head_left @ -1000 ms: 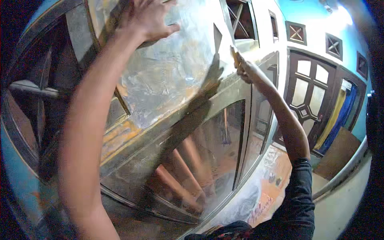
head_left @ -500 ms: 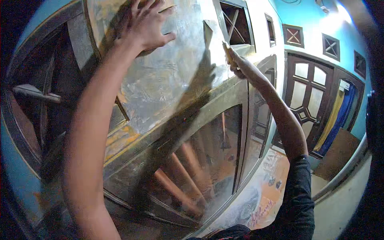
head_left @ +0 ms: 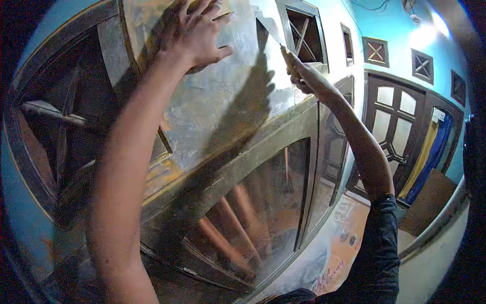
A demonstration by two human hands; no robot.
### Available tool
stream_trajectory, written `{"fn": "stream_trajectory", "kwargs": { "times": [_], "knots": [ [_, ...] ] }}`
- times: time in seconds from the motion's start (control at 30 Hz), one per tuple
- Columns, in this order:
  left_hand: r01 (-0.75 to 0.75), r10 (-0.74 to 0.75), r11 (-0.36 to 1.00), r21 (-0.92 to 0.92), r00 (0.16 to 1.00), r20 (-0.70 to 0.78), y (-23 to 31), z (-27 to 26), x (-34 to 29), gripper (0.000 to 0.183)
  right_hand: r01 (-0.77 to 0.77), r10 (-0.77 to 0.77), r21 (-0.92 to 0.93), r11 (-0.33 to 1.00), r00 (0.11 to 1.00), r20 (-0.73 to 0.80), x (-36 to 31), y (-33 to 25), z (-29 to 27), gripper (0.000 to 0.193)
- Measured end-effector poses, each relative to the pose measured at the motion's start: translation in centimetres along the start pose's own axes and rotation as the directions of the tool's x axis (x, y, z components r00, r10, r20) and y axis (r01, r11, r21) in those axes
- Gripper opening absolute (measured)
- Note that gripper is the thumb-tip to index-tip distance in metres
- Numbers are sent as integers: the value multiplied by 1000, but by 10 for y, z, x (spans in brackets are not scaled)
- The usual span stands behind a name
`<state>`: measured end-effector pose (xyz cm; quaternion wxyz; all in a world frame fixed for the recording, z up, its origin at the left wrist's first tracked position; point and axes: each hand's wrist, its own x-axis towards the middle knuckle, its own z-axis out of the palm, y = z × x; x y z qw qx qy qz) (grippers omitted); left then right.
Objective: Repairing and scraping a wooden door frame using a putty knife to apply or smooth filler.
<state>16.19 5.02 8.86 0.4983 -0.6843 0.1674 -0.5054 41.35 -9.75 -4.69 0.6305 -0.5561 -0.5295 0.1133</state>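
High on the patchy grey-and-white wall surface (head_left: 202, 116), my left hand (head_left: 195, 35) rests with its fingers spread apart, holding nothing. To its right, my right hand (head_left: 309, 78) is closed around the handle of a putty knife (head_left: 288, 58). The knife's wide thin blade (head_left: 269, 28) points up and to the left, lying close to the wall beside a small vent window. Whether the whole blade edge touches the wall, I cannot tell. A dark shadow of the hand and knife falls across the wall below the blade.
A dark-framed vent window (head_left: 304, 38) adjoins the knife. Below the wall patch is a wooden-framed glass pane (head_left: 263, 202); another dark window opening (head_left: 61, 111) lies left. A door (head_left: 392, 111), a blue-and-yellow curtain (head_left: 428, 152) and a brown board (head_left: 430, 202) stand to the right.
The view has shifted slightly, so the scene sits a little further right. The putty knife has tilted, and its blade now shows more broadly. My left hand stays spread on the wall.
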Motion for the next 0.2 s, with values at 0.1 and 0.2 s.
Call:
{"fn": "stream_trajectory", "kwargs": {
  "times": [0.1, 0.2],
  "knots": [
    [0, -4, 997, -71, 998, -67, -6, 0, -3, 82, 148, -148, -46, 988, 989, -9, 21, -24, 3, 64],
    [-18, 18, 1000, 1, 999, -29, -1, -4, -1, 82, 33, -34, -45, 998, 999, -12, 26, -23, 0, 63]
  ]
}}
